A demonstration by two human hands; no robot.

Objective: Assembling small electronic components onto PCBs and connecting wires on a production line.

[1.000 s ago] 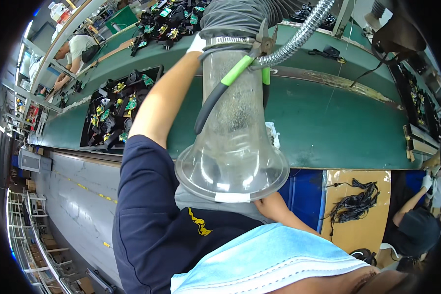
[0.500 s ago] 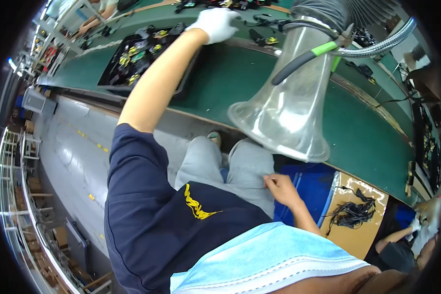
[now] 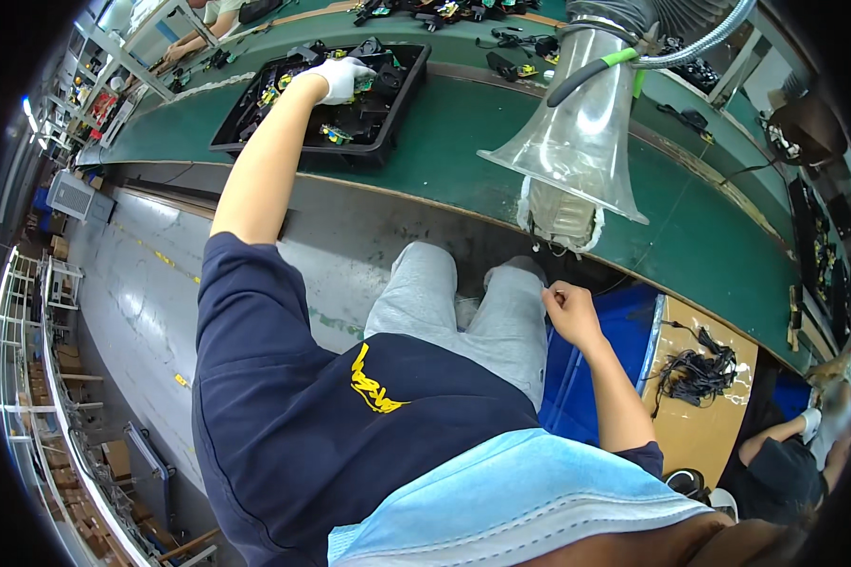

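Note:
My left hand [image 3: 340, 79], in a white glove, is down inside a black tray [image 3: 410, 94] on the green bench. Its fingers are bunched over the tray's contents, and whatever they grip is too small to make out. Around it lie several small dark parts with yellow and green pieces, such as a yellow-green part [image 3: 336, 134] in the tray's near half. My bare right hand [image 3: 573, 314] hovers beside my right knee, off the bench. Its fingers are curled in, with nothing visible in them.
A clear plastic funnel hood [image 3: 586, 142] on a dark duct hangs over the green bench [image 3: 473, 142]. Green-and-grey-handled pliers [image 3: 591, 76] hang at it. More dark parts [image 3: 444, 11] lie at the back. Black cables [image 3: 695, 369] rest on cardboard at right, near another person [image 3: 785, 463].
My left hand has come from the bench behind the tray, back and leftward, down into the tray. My right hand stays curled near my knee. The view has shifted a little.

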